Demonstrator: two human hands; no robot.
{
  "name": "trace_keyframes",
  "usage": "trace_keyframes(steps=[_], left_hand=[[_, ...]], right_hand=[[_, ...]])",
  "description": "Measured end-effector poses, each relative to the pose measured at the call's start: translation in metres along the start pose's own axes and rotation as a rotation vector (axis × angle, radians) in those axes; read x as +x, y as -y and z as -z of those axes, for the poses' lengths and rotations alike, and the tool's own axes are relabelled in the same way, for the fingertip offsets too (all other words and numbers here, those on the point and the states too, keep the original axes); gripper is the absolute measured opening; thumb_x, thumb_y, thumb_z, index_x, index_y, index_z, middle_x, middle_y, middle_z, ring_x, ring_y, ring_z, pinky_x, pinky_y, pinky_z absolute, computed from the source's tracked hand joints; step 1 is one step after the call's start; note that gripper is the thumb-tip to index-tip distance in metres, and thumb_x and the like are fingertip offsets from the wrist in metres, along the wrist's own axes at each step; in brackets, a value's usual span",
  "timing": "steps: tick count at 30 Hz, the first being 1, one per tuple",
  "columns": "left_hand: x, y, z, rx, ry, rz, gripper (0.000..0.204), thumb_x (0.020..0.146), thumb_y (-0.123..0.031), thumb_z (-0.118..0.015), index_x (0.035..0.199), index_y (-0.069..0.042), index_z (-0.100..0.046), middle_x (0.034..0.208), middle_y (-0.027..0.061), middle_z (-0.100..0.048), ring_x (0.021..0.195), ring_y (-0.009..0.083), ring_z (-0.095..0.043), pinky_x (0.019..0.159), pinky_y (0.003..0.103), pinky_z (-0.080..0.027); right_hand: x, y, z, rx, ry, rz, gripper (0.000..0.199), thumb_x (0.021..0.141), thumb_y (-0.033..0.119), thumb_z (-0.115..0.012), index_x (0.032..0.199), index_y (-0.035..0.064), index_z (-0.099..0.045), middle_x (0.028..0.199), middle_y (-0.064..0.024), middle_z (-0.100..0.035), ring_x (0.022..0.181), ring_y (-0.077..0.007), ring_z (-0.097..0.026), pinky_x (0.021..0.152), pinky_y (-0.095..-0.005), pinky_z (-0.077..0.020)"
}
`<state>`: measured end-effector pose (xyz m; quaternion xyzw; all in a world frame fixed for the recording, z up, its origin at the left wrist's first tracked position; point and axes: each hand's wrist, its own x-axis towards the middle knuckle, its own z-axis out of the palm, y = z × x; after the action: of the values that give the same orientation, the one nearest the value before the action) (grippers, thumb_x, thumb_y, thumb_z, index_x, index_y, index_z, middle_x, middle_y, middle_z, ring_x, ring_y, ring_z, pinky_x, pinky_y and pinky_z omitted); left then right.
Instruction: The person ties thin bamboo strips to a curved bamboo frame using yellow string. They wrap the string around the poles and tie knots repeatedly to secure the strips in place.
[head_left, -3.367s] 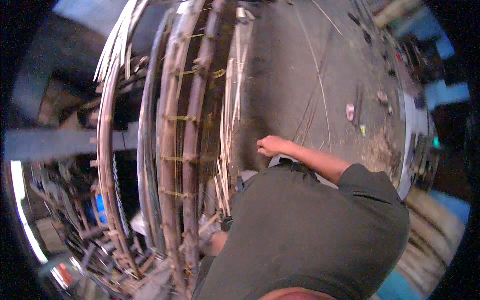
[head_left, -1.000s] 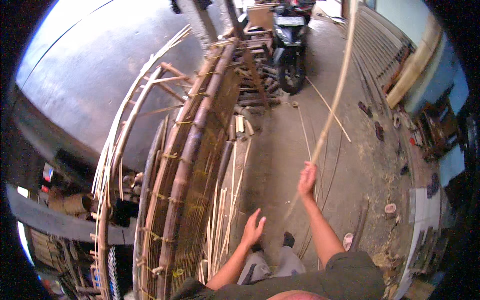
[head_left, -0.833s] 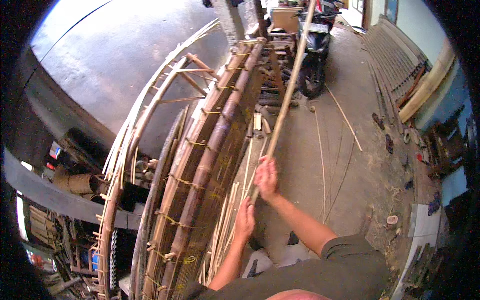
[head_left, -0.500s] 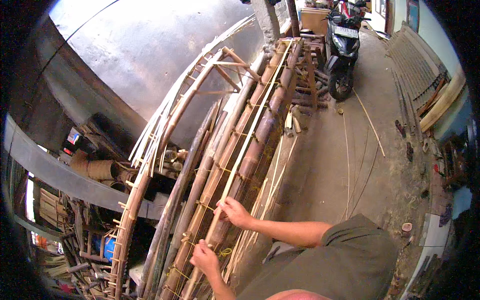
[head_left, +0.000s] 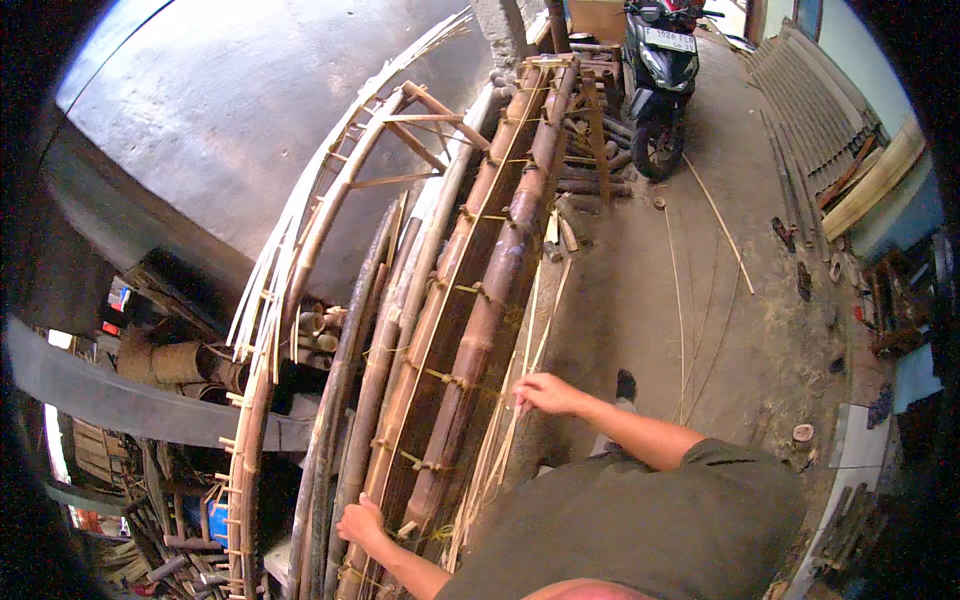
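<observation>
Two long brown bamboo poles (head_left: pixel 487 310) lie side by side, bound at intervals with yellowish cord. My left hand (head_left: pixel 362 522) is at the near part of the left bamboo pole (head_left: pixel 425 335), its fingers curled against it. What those fingers hold, if anything, is hidden. A pale strip edge runs along this pole's inner side. To the right of the poles, my right hand (head_left: pixel 548 393) is raised with its fingers pinched together. Close below it stand thin pale bamboo strips (head_left: pixel 490 450); whether one is in the pinch I cannot make out.
Left of the poles stands a curved bamboo frame (head_left: pixel 320 215) with short pegs and loose pale strips. More poles (head_left: pixel 345 370) lie between. A motorbike (head_left: pixel 660 85) stands at the far end. Long thin strips lie on the concrete floor (head_left: pixel 625 290); corrugated sheets (head_left: pixel 815 110) lean right.
Both hands were on a pale bamboo strip over the poles' middle. They have moved apart: the left toward the left pole, the right off to the right. The strip no longer lies across the middle.
</observation>
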<state>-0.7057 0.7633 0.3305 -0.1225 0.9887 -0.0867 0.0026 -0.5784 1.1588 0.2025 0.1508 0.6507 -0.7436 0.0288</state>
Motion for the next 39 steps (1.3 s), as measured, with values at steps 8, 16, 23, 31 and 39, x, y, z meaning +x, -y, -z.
trace_keyframes(steps=[8, 16, 23, 31, 39], left_hand=[[-0.001, -0.233, 0.098, -0.475, -0.138, -0.318, 0.042, 0.091, -0.037, -0.050, 0.098, 0.001, -0.067, 0.093, 0.0257, -0.064, 0.088, 0.0419, -0.061, 0.079, 0.046, -0.047], [-0.074, -0.578, 0.173, -0.897, 0.060, -0.866, 0.033, 0.088, -0.023, -0.061, 0.113, -0.003, -0.062, 0.100, 0.0196, -0.067, 0.094, 0.0292, -0.066, 0.081, 0.038, -0.050], [-0.062, -0.796, 0.171, -0.884, -0.009, -1.065, 0.038, 0.087, -0.031, -0.062, 0.119, -0.010, -0.061, 0.103, 0.0166, -0.068, 0.092, 0.0298, -0.067, 0.082, 0.038, -0.051], [0.027, -0.999, 0.152, -0.903, -0.119, -1.052, 0.027, 0.082, -0.022, -0.068, 0.105, -0.008, -0.067, 0.096, 0.0214, -0.066, 0.089, 0.0363, -0.064, 0.078, 0.041, -0.050], [0.069, -1.063, 0.141, -0.839, 0.163, -0.939, 0.022, 0.082, -0.016, -0.064, 0.101, -0.006, -0.067, 0.097, 0.0224, -0.065, 0.094, 0.0378, -0.063, 0.082, 0.044, -0.048]], right_hand=[[-0.023, -0.020, 0.222, 0.075, -0.336, -0.164, 0.022, 0.096, 0.023, -0.050, 0.097, 0.0037, -0.061, 0.081, -0.0030, -0.063, 0.067, -0.0090, -0.058, 0.061, -0.0254, -0.0495], [-0.017, 0.046, 0.425, -0.110, -0.394, 0.051, 0.019, 0.095, 0.019, -0.051, 0.094, 0.0027, -0.060, 0.078, -0.0022, -0.063, 0.068, -0.0092, -0.057, 0.062, -0.0263, -0.0484], [0.041, 0.082, 0.536, 0.103, -0.545, 0.115, 0.022, 0.097, 0.020, -0.049, 0.096, 0.0000, -0.059, 0.080, -0.0061, -0.064, 0.072, -0.0109, -0.060, 0.065, -0.0256, -0.0501], [0.129, 0.101, 0.636, 0.028, -0.447, 0.004, 0.019, 0.097, 0.016, -0.049, 0.098, 0.0006, -0.059, 0.081, -0.0065, -0.065, 0.068, -0.0108, -0.059, 0.062, -0.0254, -0.0493], [0.220, 0.143, 0.746, 0.025, -0.469, -0.108, 0.022, 0.097, 0.020, -0.049, 0.099, 0.0010, -0.059, 0.080, -0.0060, -0.065, 0.069, -0.0104, -0.059, 0.063, -0.0248, -0.0483]])
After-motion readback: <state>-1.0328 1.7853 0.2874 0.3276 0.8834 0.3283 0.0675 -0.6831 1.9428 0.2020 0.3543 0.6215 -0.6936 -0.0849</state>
